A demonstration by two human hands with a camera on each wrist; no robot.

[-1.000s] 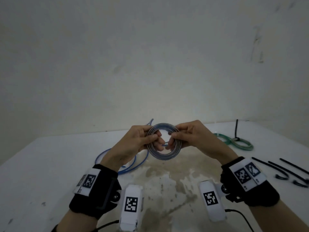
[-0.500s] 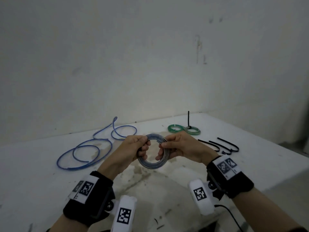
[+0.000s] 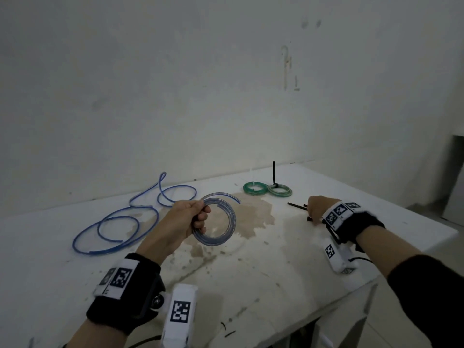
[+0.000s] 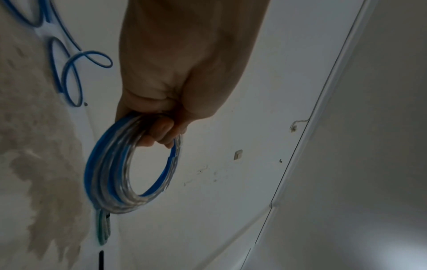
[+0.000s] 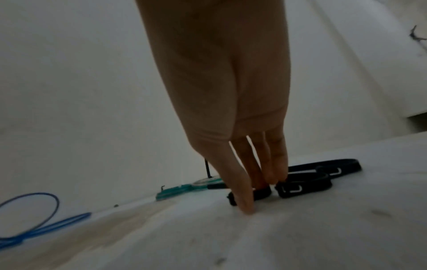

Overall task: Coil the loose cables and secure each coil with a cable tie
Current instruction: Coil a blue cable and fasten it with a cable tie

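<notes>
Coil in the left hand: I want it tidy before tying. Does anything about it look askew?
Yes. The left hand grips the clear-and-blue coil at one side only, and its free end springs out over the top instead of lying with the other turns. No tie is on it; the right hand reaches among the black cable ties.

Black wrist bands [image 3: 125, 305] carry white checkered marker tags; white camera boxes [image 3: 179, 315] trail black cables; a dark sleeve [image 3: 426, 292] covers the right forearm.
</notes>
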